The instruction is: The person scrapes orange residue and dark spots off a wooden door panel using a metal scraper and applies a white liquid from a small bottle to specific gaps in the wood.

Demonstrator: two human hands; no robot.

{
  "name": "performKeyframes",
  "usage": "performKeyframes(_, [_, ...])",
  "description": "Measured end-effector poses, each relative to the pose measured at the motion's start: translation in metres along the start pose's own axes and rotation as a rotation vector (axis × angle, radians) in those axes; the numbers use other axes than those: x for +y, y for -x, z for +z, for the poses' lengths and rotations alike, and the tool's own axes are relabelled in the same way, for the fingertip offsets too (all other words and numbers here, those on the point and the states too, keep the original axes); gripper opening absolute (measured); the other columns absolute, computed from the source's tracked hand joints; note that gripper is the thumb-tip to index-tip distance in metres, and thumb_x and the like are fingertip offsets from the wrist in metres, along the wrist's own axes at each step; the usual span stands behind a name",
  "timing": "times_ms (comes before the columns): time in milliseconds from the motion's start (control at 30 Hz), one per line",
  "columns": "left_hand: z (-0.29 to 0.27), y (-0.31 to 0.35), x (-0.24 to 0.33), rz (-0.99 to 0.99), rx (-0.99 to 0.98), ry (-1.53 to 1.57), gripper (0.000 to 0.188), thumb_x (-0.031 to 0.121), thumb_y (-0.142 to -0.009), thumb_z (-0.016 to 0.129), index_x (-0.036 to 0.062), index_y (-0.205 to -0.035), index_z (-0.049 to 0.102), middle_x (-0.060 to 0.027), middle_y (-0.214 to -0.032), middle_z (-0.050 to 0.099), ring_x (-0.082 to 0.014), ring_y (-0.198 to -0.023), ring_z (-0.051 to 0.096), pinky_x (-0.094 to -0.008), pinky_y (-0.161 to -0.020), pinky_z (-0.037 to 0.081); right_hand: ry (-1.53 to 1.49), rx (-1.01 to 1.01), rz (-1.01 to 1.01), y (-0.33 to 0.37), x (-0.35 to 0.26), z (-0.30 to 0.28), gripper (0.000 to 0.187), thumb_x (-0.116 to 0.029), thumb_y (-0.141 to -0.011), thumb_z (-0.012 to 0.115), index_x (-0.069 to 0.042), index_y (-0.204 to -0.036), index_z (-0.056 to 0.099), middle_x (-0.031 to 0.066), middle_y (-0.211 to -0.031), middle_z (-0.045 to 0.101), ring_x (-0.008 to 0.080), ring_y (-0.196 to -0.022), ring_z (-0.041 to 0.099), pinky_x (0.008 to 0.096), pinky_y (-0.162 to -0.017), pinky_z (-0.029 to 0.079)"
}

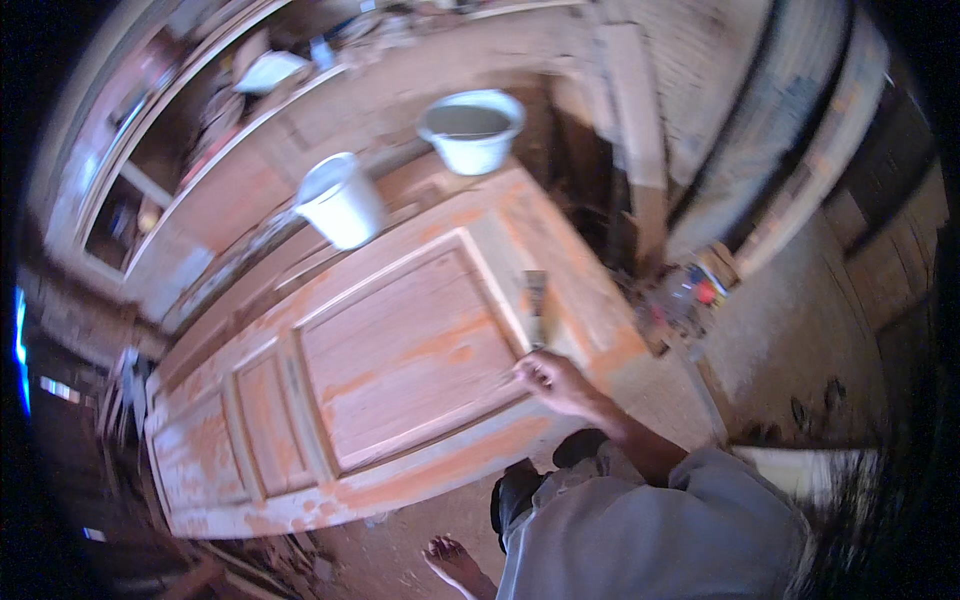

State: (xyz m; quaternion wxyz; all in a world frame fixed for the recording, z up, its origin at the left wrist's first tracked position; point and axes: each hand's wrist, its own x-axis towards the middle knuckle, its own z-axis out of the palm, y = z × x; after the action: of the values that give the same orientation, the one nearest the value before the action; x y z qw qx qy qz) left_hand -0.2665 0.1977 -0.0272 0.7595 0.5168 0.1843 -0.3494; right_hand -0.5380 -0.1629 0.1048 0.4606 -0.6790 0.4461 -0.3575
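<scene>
My right hand (pixel 560 382) is closed over the right part of a panelled wooden door (pixel 400 350). Its fingers curl at the lower end of a narrow, flat-ended tool that looks like a scraper (pixel 536 295). The scraper's wide, dark end points away from me; blur hides how the handle sits in the fingers. Orange-brown filler is smeared in patches over the pale door. My left hand (pixel 462 568) hangs low by the near edge of the door, fingers apart, holding nothing I can see.
A white bucket (pixel 342 203) and a wider pale tub (pixel 471 130) stand along the door's far side. Behind them is a cluttered wooden shelf (pixel 265 75). Boards (pixel 635 110) lean at the far right. Assorted small items (pixel 690 295) sit beyond the door's right end.
</scene>
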Motion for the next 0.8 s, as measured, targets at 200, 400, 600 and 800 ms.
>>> performKeyframes(200, [0.073, -0.055, 0.078, 0.688, 0.447, -0.241, 0.044, 0.045, -0.101, 0.054, 0.0037, -0.115, 0.058, -0.0101, -0.103, 0.057, -0.0191, -0.088, 0.054, -0.0328, -0.079, 0.045, 0.101, 0.287, -0.119, -0.129, -0.001, -0.003, 0.012, -0.015, -0.099, 0.061, -0.003, -0.102, 0.064, 0.0057, -0.095, 0.065, 0.0139, -0.085, 0.063, 0.0286, -0.073, 0.051])
performKeyframes(400, [0.104, -0.137, 0.119, 1.003, 0.396, -0.7, 0.05, 0.036, -0.104, 0.052, -0.0009, -0.138, 0.045, -0.0206, -0.134, 0.051, -0.0339, -0.124, 0.051, -0.0436, -0.103, 0.043, 0.0, 0.342, -0.202, -0.298, -0.066, -0.003, 0.027, -0.03, -0.103, 0.057, -0.005, -0.099, 0.066, -0.0048, -0.07, 0.049, 0.0039, -0.064, 0.044, 0.0219, -0.06, 0.038])
performKeyframes(600, [0.137, -0.167, 0.116, 0.819, 0.184, -1.299, 0.066, 0.032, -0.097, 0.056, -0.0012, -0.15, 0.035, -0.0227, -0.158, 0.03, -0.0405, -0.148, 0.024, -0.0545, -0.12, 0.018, 0.145, 0.235, 0.06, -0.452, -0.1, 0.004, 0.037, -0.037, -0.097, 0.063, -0.007, -0.117, 0.066, 0.0036, -0.115, 0.066, 0.0147, -0.094, 0.062, 0.0289, -0.068, 0.054])
performKeyframes(800, [0.152, -0.154, 0.126, 0.968, 0.166, -1.604, 0.068, 0.044, -0.097, 0.056, -0.0001, -0.146, 0.039, -0.0235, -0.144, 0.047, -0.0457, -0.139, 0.035, -0.0625, -0.115, 0.021, 0.511, 0.575, -0.313, -0.583, -0.112, -0.04, 0.029, -0.027, -0.093, 0.064, -0.002, -0.106, 0.069, 0.0171, -0.1, 0.072, 0.0245, -0.094, 0.068, 0.0359, -0.077, 0.054])
